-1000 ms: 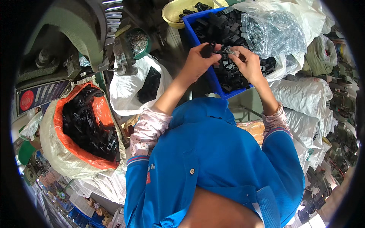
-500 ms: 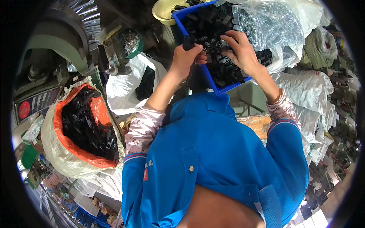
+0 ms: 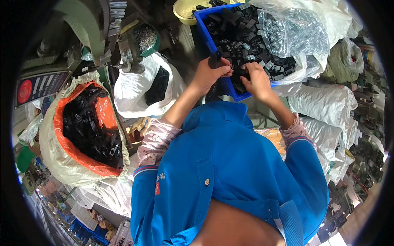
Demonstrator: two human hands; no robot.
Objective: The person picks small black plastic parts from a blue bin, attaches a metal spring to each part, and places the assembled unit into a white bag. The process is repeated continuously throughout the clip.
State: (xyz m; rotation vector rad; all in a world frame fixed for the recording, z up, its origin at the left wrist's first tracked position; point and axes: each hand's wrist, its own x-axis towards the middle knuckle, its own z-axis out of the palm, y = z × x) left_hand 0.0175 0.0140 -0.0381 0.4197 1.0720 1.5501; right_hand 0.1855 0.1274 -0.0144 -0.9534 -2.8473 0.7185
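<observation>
My left hand (image 3: 210,74) is closed around a black plastic part (image 3: 214,60), whose upper end sticks up above my fist. It is at the left edge of a blue bin (image 3: 206,35). Over the near end of that bin is my right hand (image 3: 259,84), its fingers bent and its thumb apart from them, with nothing visible between them. Small black plastic pieces (image 3: 242,24) fill the bin, and a few metal springs (image 3: 246,46) lie among them. A clear plastic bag of springs (image 3: 293,33) rests across the bin's right side.
A yellow basin (image 3: 183,12) with black parts stands behind the bin. To the left are a white sack (image 3: 131,92), an orange-lined sack of black parts (image 3: 61,123), a green container of small metal pieces (image 3: 154,48) and a machine (image 3: 88,24). White sacks (image 3: 324,102) are stacked on the right.
My right hand has moved down and toward my left hand, its fingers drawn closer together. My left hand has shifted slightly right with the black part. The view has shifted a little.
</observation>
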